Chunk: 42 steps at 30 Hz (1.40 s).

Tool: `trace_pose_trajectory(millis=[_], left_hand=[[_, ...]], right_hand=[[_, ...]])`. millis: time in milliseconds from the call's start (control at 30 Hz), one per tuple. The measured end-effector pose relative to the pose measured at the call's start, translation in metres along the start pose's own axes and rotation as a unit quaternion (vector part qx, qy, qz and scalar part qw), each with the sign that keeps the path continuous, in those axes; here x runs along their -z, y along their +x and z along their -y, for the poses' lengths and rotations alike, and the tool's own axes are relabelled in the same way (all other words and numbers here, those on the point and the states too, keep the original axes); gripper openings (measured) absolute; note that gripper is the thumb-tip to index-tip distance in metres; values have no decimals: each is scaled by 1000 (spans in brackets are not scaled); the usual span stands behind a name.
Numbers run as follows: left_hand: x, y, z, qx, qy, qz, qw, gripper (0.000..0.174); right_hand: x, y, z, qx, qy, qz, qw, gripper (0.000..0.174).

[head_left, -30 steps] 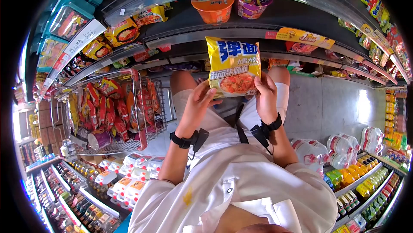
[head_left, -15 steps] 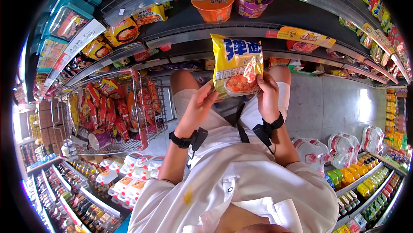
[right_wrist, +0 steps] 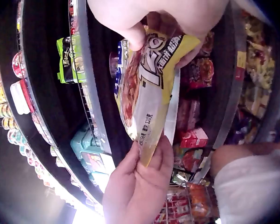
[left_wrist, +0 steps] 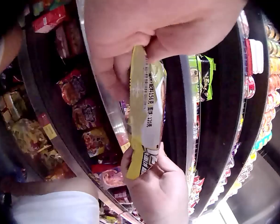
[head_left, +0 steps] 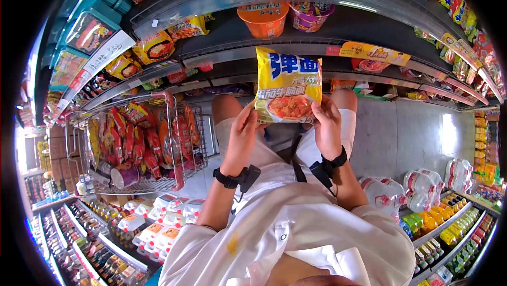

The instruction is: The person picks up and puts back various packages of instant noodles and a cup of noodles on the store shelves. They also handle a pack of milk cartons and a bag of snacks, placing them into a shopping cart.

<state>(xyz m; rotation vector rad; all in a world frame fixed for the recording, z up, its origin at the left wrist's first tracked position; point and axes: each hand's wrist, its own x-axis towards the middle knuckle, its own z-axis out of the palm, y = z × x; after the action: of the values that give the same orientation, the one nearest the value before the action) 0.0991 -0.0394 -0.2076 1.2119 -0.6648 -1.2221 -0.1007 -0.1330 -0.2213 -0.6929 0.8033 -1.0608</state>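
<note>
A yellow instant noodle packet [head_left: 288, 85] is held up in front of the body, its printed front with a picture of noodles facing the head camera. My left hand [head_left: 240, 137] pinches the lower left corner, thumb on the front side. At the lower right corner my right hand [head_left: 328, 126] grips the packet, its thumb over the front and the other fingers behind. Both wrist views show the bottom face of the packet [left_wrist: 147, 107], with printed text, stretched between the two hands. In the right wrist view, the left hand [right_wrist: 139, 186] holds the far end.
A wire shopping cart [head_left: 179, 172] with many red packets stands at the left. Ahead run shelves [head_left: 237, 51] with an orange noodle bowl [head_left: 263, 19] and a purple noodle bowl [head_left: 311, 16]. Large water bottles [head_left: 383, 191] stand on the floor behind at the right.
The noodle packet tilted and turned slightly to one side half a second ago, then came back to face the head camera. Both hands kept hold of it. The head view shifted slightly.
</note>
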Motion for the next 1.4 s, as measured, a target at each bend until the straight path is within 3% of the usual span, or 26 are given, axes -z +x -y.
trace_pose_trajectory(millis=[100,200,300,400,700,800,933,1400], left_hand=[[-5,-3,-3,-9,-8,-56,998,38],[-2,-5,-9,-10,12,-35,999,40],[-8,-6,-18,4,-119,-40,992,35],[1,-2,-8,-3,-142,-68,988,27],[7,-4,-9,7,-169,-83,982,15],[8,-6,-12,2,-189,-65,980,15],[4,-8,-21,-16,-219,-62,974,16],[-1,-7,-22,26,-149,-82,985,20]], right_hand=[[-2,-1,1,4,-3,1,1000,33],[-3,-2,0,14,-3,14,1000,37],[-8,-5,2,31,31,33,998,43],[-7,-6,5,-1,52,84,995,49],[-11,-9,5,-23,-4,69,997,44],[-12,-11,7,-53,-12,69,996,53],[-14,-11,8,-62,14,83,994,45],[-10,-11,3,-6,-4,60,998,48]])
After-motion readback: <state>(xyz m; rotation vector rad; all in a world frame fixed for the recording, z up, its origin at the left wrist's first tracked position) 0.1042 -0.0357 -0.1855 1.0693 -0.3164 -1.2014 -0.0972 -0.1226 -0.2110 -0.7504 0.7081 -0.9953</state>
